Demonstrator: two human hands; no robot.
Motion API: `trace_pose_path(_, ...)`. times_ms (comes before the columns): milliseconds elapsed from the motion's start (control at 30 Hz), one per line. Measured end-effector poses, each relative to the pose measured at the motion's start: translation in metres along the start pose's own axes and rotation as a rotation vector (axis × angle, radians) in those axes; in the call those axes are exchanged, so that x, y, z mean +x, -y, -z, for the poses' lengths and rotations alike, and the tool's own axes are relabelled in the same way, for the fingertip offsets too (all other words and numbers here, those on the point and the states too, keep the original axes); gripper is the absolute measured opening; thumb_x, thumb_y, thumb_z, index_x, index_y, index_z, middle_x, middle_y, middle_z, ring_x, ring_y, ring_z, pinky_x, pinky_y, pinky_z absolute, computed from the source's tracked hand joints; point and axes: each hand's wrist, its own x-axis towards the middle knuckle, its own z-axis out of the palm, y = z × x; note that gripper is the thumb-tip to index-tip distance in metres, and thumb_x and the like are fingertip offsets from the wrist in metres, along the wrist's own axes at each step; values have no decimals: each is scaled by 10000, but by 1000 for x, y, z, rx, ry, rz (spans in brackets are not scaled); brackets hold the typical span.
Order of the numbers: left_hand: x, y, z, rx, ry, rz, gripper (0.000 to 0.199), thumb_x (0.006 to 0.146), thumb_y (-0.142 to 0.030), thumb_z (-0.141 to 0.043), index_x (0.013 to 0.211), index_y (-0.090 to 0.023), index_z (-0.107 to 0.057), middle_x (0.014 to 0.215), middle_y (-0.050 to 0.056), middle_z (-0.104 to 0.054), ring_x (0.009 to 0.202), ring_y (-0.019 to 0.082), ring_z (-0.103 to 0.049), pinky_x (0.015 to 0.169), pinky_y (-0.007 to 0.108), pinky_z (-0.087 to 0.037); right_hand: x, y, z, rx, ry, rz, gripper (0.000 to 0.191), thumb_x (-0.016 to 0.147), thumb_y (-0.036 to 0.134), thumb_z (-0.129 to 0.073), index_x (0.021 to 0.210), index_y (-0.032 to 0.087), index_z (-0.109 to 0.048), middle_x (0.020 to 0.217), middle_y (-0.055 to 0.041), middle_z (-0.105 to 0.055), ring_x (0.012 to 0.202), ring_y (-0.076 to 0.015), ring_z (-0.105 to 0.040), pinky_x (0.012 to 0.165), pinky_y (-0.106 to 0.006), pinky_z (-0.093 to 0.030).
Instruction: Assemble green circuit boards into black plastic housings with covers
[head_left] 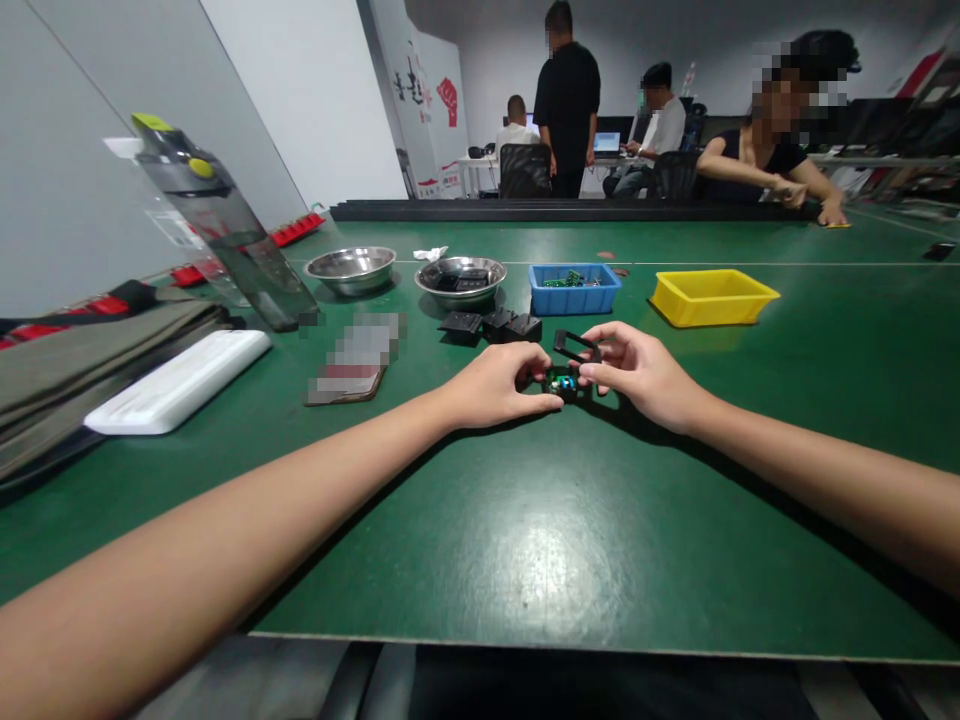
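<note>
My left hand (510, 385) grips a small black housing (561, 384) between thumb and fingers, low over the green table. Inside the housing shows a green circuit board with blue and white parts. My right hand (637, 375) pinches a black rectangular frame (576, 346), tilted just above the housing. Whether frame and housing touch I cannot tell. Several black housings (495, 325) lie on the table beyond my left hand. Behind them a steel bowl (460, 296) holds more black parts, and a blue bin (574, 301) contains green circuit boards.
A yellow bin (716, 300) and another steel bowl (352, 285) stand farther back. To the left are a phone (356, 360), a white bar-shaped object (180, 382) and a tall water bottle (232, 225). Across the table, a person (780, 150) leans on its far side.
</note>
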Motion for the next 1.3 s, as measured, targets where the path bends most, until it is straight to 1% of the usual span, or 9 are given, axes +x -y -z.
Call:
trace_pose_path(100, 0, 0, -1, 13, 14, -6, 371, 789, -472, -742, 952, -163, -618, 865, 32, -661, 763, 170, -591, 684, 278, -424, -1, -2, 7, -182, -40, 56, 435, 766, 416, -766, 1089, 200, -571, 921, -55, -713, 783, -196, -665, 694, -330, -542)
trace_pose_path(133, 0, 0, -1, 23, 15, -7, 362, 795, -463, -740, 953, -161, -619, 871, 36, -665, 767, 171, -594, 686, 280, -426, -1, -2, 9, -282, -50, 69, 427, 784, 420, -750, 1107, 196, -584, 910, -56, -710, 758, -193, -654, 675, -326, -531)
trace_pose_path(233, 0, -2, 0, 50, 12, 12, 317, 814, -401, -729, 984, -158, -615, 902, 42, -676, 774, 169, -602, 692, 283, -426, -1, 0, 15, -586, -97, 87, 406, 801, 427, -719, 1104, 178, -616, 758, -25, -668, 625, -178, -605, 587, -308, -473)
trace_pose_path(367, -1, -3, 2, 69, 27, 52, 315, 817, -414, -727, 983, -175, -604, 921, 39, -686, 789, 175, -615, 708, 293, -432, 2, 2, 19, -780, -63, 142, 394, 811, 425, -697, 1106, 175, -619, 687, -10, -635, 537, -165, -560, 517, -286, -414)
trace_pose_path(567, -4, -1, 5, 60, 16, 82, 316, 826, -385, -728, 1050, -195, -609, 930, 30, -688, 833, 188, -631, 763, 314, -449, 1, 0, 23, -756, -1, 124, 397, 853, 454, -665, 1163, 222, -581, 685, -9, -622, 494, -168, -537, 457, -289, -410)
trace_pose_path(733, -1, 2, 6, 82, 54, 103, 322, 827, -433, -722, 1033, -203, -631, 933, 38, -693, 844, 203, -636, 778, 320, -452, 0, 1, 26, -782, 14, 118, 376, 860, 406, -665, 1186, 237, -581, 804, -52, -672, 588, -199, -603, 543, -326, -485)
trace_pose_path(967, 0, 9, 7, 102, 113, 87, 314, 834, -460, -708, 1035, -231, -632, 911, 24, -701, 837, 199, -645, 782, 309, -435, 3, 5, 29, -839, 52, 111, 357, 878, 393, -646, 1196, 234, -608, 922, -95, -692, 710, -242, -645, 645, -373, -513)
trace_pose_path(1133, 3, 11, 8, 105, 162, 98, 334, 834, -491, -707, 1043, -242, -633, 940, 19, -715, 829, 194, -644, 770, 303, -418, -2, 3, 33, -757, 41, 31, 393, 871, 405, -670, 1221, 244, -592, 886, -68, -679, 676, -212, -620, 605, -345, -499)
trace_pose_path(1300, 8, 11, 11, 142, 148, 62, 382, 829, -526, -705, 1046, -220, -637, 837, 16, -682, 777, 188, -626, 717, 287, -405, -4, -1, 36, -598, 20, -38, 452, 873, 385, -686, 1276, 247, -537, 1005, -79, -698, 760, -208, -654, 636, -333, -516)
